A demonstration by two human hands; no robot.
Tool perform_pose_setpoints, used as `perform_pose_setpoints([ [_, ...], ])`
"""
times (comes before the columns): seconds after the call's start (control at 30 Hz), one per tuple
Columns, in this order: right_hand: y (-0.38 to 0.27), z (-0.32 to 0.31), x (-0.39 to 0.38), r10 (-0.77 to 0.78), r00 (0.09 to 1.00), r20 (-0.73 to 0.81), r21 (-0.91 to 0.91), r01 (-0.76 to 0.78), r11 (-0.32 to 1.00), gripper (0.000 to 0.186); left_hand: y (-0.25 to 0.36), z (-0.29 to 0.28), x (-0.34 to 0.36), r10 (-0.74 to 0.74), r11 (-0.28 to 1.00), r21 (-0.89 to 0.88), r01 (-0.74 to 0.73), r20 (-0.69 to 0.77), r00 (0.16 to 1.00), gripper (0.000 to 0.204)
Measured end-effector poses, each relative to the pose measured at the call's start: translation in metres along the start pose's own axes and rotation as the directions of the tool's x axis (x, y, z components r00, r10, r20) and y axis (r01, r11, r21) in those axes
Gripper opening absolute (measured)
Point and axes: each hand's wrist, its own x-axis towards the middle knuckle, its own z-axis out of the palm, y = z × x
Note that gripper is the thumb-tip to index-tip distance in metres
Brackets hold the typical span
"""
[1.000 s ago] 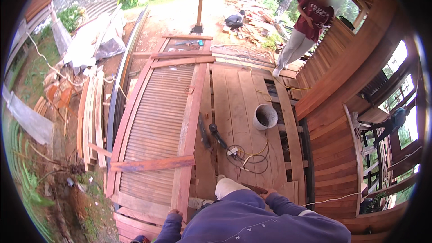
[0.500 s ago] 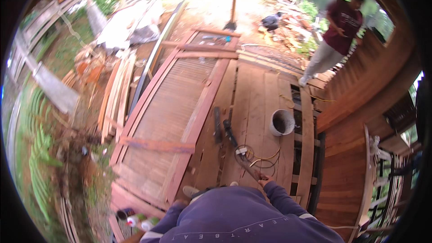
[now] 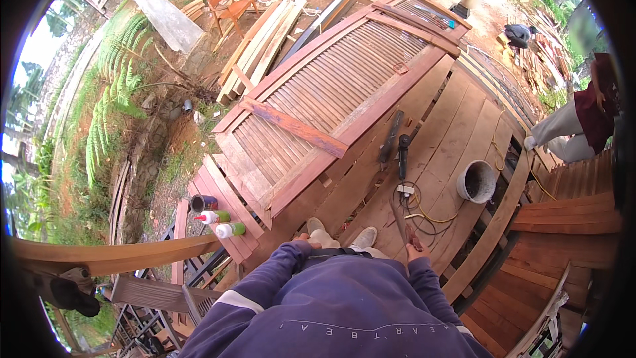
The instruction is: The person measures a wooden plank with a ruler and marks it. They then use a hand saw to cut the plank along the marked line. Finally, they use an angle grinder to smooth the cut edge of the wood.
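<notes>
My right hand (image 3: 416,249) is closed around the handle end of a long, narrow brown tool (image 3: 399,217) that looks like a handsaw. It points away from me over the plank floor, beside coiled cables (image 3: 434,220). My left hand (image 3: 303,245) is low by my waist, close to my trousers; its fingers are too small and partly hidden to read. Ahead lies a large slatted wooden panel (image 3: 331,96) in a reddish frame, with a loose wooden strip (image 3: 295,126) across it. A black power tool (image 3: 403,148) and a dark bar (image 3: 390,138) rest on the planks beside the panel.
A grey bucket (image 3: 476,181) stands at the right near a gap in the floor. Two white-and-green bottles (image 3: 230,229) and a dark can (image 3: 202,203) sit on reddish boards at the left. A person in a maroon shirt (image 3: 593,113) is at the far right. Timber (image 3: 265,46) lies beyond the panel.
My view has swung left, so the panel, bucket and other person appear farther right. The bottles and can now show fully. My right hand still holds the brown tool.
</notes>
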Motion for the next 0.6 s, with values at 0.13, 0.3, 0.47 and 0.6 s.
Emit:
perform_pose_setpoints([
  [0.13,-0.069,-0.003,-0.015,-0.232,0.972,-0.023,0.094,0.233,0.968,0.027,-0.069,0.035,0.057,0.023,0.992,0.118,-0.037,0.116,0.993,0.083],
  [0.3,-0.14,-0.006,-0.048,-0.427,0.899,-0.096,0.181,0.438,0.881,0.016,-0.02,0.015,0.02,0.086,0.932,0.329,-0.15,0.201,0.976,0.057],
  [0.47,-0.17,0.05,-0.034,-0.49,0.871,-0.04,0.215,0.486,0.847,0.021,0.019,-0.038,0.058,0.451,0.893,0.187,-0.41,-0.399,0.799,0.025],
  [0.6,-0.159,0.111,-0.004,-0.459,0.888,0.033,0.301,0.429,0.852,0.017,0.109,-0.119,0.125,0.608,0.707,0.272,-0.652,-0.705,0.365,0.017],
])
